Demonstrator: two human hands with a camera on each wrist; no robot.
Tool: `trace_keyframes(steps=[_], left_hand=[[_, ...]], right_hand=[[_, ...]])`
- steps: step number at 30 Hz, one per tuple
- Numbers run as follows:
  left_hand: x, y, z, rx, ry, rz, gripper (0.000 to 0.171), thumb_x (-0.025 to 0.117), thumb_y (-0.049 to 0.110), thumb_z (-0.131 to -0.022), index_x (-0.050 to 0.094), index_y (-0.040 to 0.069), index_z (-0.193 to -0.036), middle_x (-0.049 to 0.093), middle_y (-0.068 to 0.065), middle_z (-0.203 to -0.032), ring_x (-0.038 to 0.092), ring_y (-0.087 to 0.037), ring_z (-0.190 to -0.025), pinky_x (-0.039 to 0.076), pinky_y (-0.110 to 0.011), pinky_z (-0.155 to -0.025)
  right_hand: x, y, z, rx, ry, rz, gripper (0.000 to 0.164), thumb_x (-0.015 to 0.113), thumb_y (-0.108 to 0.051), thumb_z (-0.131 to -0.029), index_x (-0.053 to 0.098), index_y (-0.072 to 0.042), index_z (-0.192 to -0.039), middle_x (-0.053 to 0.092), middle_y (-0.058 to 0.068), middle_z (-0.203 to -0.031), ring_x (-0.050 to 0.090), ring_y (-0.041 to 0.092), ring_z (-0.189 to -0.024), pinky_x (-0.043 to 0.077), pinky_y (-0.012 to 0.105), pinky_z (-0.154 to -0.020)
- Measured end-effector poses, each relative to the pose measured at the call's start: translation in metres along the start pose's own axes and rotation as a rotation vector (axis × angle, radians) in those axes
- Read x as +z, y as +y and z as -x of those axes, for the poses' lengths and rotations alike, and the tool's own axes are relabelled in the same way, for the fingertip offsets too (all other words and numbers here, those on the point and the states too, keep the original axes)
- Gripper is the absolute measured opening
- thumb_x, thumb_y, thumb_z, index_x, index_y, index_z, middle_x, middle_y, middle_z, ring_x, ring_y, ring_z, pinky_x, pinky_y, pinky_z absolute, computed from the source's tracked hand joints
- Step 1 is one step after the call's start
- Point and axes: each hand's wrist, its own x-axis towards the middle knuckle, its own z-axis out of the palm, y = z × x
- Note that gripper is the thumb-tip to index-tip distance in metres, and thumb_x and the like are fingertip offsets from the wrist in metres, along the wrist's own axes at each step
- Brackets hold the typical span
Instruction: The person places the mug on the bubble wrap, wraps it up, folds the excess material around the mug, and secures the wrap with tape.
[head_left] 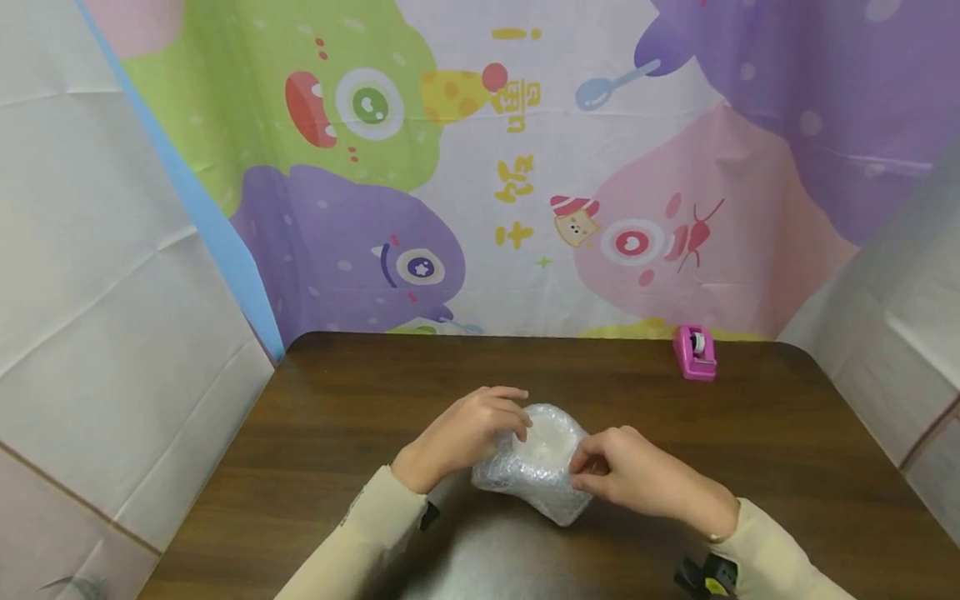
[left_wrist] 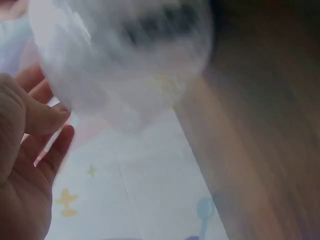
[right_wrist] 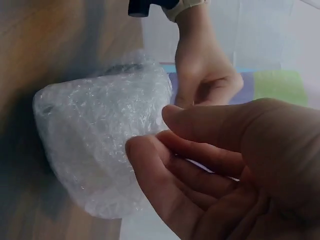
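Observation:
A bundle of clear bubble wrap (head_left: 525,475) sits in front of me, with a round whitish top face (head_left: 551,442) showing through. What the wrap encloses is hidden. My left hand (head_left: 480,429) is at the bundle's left upper edge, its fingers bent over the rim. In the left wrist view, the thumb (left_wrist: 47,119) meets the edge of the blurred wrap (left_wrist: 125,90). From the right, my right hand (head_left: 630,471) pinches the wrap at the side with thumb and fingers. The right wrist view shows the bent index finger (right_wrist: 150,175) against the crinkled wrap (right_wrist: 100,135).
The dark wooden table (head_left: 360,375) lies under the bundle. A pink tape dispenser (head_left: 697,354) stands near its far right edge. Behind the table hangs a cartoon-printed cloth (head_left: 480,292), with pale sheets at both sides.

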Motion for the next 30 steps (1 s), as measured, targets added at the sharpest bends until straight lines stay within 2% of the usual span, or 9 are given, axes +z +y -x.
trace_keyframes(steps=[2,5,7,9,11,15,20,23,30], left_hand=[[-0.001,0.009,0.001,-0.068,0.021,0.014,0.033,0.062,-0.015,-0.081,0.076,0.011,-0.096,0.073,0.001,-0.109,0.067,-0.02,-0.116,0.053,-0.029,-0.102],[-0.003,0.028,0.009,-0.21,0.029,0.03,0.022,0.073,0.012,-0.091,0.073,0.012,-0.113,0.067,-0.002,-0.12,0.064,-0.017,-0.113,0.056,-0.03,-0.095],[-0.002,0.04,0.017,-0.284,0.012,0.02,0.039,0.082,0.031,-0.088,0.07,0.013,-0.12,0.064,-0.003,-0.126,0.062,-0.018,-0.114,0.056,-0.032,-0.093],[0.001,0.047,0.025,-0.316,-0.007,-0.007,0.055,0.088,0.04,-0.08,0.067,0.013,-0.123,0.061,-0.005,-0.129,0.06,-0.02,-0.116,0.055,-0.034,-0.094],[0.006,0.051,0.032,-0.314,0.002,-0.03,0.058,0.092,0.036,-0.077,0.066,0.012,-0.123,0.06,-0.006,-0.128,0.059,-0.021,-0.116,0.055,-0.035,-0.095],[0.013,0.05,0.041,-0.274,0.081,-0.051,0.051,0.093,0.013,-0.074,0.067,0.009,-0.118,0.062,-0.01,-0.124,0.061,-0.025,-0.114,0.056,-0.034,-0.094],[-0.002,0.013,0.055,-0.3,0.137,-0.108,0.046,0.089,-0.006,-0.069,0.07,0.006,-0.11,0.066,-0.011,-0.121,0.063,-0.028,-0.114,0.055,-0.036,-0.1],[-0.016,-0.024,0.065,-0.342,0.147,-0.164,0.043,0.085,-0.012,-0.068,0.073,0.005,-0.105,0.071,-0.012,-0.118,0.064,-0.031,-0.112,0.053,-0.041,-0.102],[-0.046,-0.108,0.083,-0.496,0.126,-0.253,0.04,0.063,-0.024,-0.076,0.076,0.002,-0.104,0.075,-0.015,-0.117,0.066,-0.038,-0.105,0.055,-0.046,-0.096]], right_hand=[[0.005,0.001,0.004,-0.031,0.084,0.051,0.008,0.082,-0.013,-0.087,0.074,-0.014,-0.091,0.068,-0.009,-0.085,0.059,0.001,-0.073,0.053,0.022,-0.063],[0.014,0.005,0.011,-0.053,0.228,0.19,0.032,0.089,-0.019,-0.08,0.072,-0.013,-0.106,0.066,0.0,-0.106,0.064,0.013,-0.093,0.058,0.031,-0.077],[0.021,0.01,0.015,-0.057,0.271,0.267,0.052,0.093,-0.022,-0.075,0.069,-0.01,-0.12,0.062,0.009,-0.122,0.063,0.024,-0.107,0.059,0.039,-0.085],[0.027,0.017,0.016,-0.08,0.278,0.31,0.066,0.095,-0.023,-0.072,0.064,-0.008,-0.128,0.057,0.015,-0.132,0.061,0.03,-0.117,0.058,0.044,-0.091],[0.034,0.024,0.015,-0.121,0.297,0.321,0.071,0.097,-0.022,-0.069,0.061,-0.006,-0.129,0.056,0.018,-0.133,0.062,0.031,-0.116,0.059,0.043,-0.09],[0.048,0.036,0.004,-0.206,0.383,0.302,0.068,0.098,-0.017,-0.064,0.06,-0.005,-0.119,0.057,0.011,-0.122,0.065,0.022,-0.105,0.06,0.032,-0.084],[0.066,0.036,-0.05,-0.233,0.426,0.264,0.061,0.098,-0.022,-0.067,0.059,-0.007,-0.111,0.054,0.007,-0.115,0.065,0.015,-0.096,0.059,0.026,-0.081],[0.078,0.032,-0.095,-0.195,0.415,0.232,0.057,0.095,-0.026,-0.073,0.058,-0.008,-0.112,0.051,0.009,-0.116,0.064,0.016,-0.095,0.059,0.028,-0.081],[0.099,0.024,-0.206,-0.132,0.384,0.191,0.053,0.089,-0.028,-0.082,0.053,-0.007,-0.115,0.05,0.013,-0.118,0.062,0.024,-0.097,0.058,0.034,-0.085]])
